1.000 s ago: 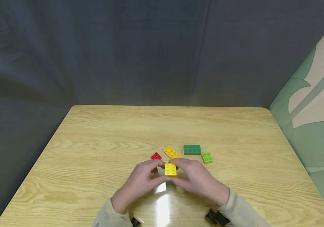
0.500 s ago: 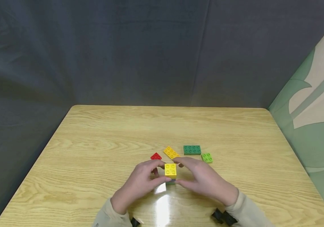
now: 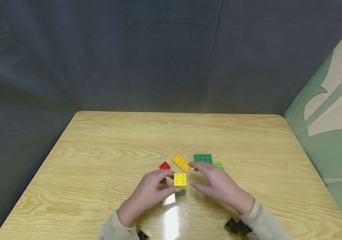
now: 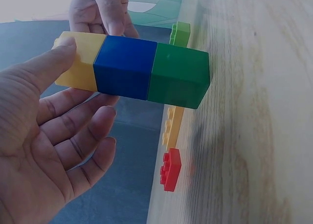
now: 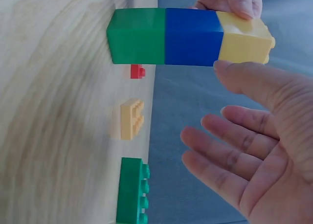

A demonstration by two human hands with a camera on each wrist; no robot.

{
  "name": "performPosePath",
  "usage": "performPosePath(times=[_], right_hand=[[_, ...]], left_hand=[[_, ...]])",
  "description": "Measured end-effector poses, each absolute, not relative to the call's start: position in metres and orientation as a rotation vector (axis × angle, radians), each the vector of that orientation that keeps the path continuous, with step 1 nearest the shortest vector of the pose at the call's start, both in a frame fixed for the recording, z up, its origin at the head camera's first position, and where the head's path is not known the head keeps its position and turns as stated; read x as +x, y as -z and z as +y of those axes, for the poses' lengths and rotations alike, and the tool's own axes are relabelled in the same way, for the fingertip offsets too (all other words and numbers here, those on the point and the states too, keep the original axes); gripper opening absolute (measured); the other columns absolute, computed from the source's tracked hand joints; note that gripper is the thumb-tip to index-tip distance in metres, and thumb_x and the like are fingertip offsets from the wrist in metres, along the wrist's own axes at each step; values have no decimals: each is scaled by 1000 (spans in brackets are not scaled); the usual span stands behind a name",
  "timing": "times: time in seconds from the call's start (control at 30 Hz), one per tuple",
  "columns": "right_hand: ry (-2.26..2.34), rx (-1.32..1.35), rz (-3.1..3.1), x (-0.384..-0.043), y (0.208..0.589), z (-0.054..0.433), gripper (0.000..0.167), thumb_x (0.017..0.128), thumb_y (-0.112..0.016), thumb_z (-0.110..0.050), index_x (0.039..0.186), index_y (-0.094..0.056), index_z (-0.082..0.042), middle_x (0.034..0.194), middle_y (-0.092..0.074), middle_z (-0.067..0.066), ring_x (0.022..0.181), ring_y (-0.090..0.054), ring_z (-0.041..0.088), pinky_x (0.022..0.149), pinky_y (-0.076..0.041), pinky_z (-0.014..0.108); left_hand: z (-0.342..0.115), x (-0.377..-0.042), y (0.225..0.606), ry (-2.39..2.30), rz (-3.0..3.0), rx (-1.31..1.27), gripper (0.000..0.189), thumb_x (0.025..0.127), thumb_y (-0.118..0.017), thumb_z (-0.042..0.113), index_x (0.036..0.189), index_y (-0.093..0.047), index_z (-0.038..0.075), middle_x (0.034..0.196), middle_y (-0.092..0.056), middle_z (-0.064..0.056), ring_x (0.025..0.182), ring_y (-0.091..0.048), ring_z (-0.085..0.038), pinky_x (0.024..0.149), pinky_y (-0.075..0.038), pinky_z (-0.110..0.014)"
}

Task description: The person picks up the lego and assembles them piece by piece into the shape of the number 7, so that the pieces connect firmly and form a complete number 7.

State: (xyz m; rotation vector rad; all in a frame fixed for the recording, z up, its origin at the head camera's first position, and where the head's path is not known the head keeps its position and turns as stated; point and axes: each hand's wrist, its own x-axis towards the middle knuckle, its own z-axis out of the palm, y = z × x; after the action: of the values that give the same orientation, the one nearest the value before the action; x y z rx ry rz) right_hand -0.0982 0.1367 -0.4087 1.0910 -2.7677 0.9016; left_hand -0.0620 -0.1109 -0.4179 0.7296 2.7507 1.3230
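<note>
A small tower stands on the wooden table: a yellow brick point(image 3: 180, 180) on top, a blue brick point(image 4: 124, 67) in the middle and a green brick point(image 4: 180, 75) at the bottom. My left hand point(image 3: 147, 192) pinches the yellow brick, thumb on its near face and fingers round the far side. To the right of the tower my right hand point(image 3: 220, 185) is held with its fingers spread and nothing in them. In the head view a gap shows between its fingertips and the yellow brick.
Beyond the hands lie a red brick point(image 3: 165, 165), an orange-yellow flat brick point(image 3: 181, 163), a long dark green brick point(image 3: 202, 158) and a lime brick point(image 3: 218, 165), partly covered by my right hand. A dark curtain point(image 3: 159, 60) hangs behind the table point(image 3: 114, 140).
My right hand has let go of the yellow brick and moved off to the right. My left hand keeps its hold, and the tower has stayed in place.
</note>
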Motion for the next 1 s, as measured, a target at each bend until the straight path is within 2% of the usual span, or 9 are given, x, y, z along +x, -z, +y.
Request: performPosePath(times=[0.53,1.0], right_hand=[[-982,893,-2816,-105,420,125,50,83,-79,-23,126,-61,-4,121,-65,7,97,-65,20,80,-55,34],[-1006,818,-2832,-114,432,113,46,81,-79,-14,123,-63,-3,116,-66,9,90,-65,20,74,-54,33]], left_hand=[[-111,-62,419,-1342,2754,739,39,85,-73,42,113,-67,15,103,-67,8,73,-57,-1,62,-50,-23],[-111,-62,419,-1332,2752,696,38,84,-72,45,112,-67,20,99,-66,12,73,-56,-1,61,-48,-22]])
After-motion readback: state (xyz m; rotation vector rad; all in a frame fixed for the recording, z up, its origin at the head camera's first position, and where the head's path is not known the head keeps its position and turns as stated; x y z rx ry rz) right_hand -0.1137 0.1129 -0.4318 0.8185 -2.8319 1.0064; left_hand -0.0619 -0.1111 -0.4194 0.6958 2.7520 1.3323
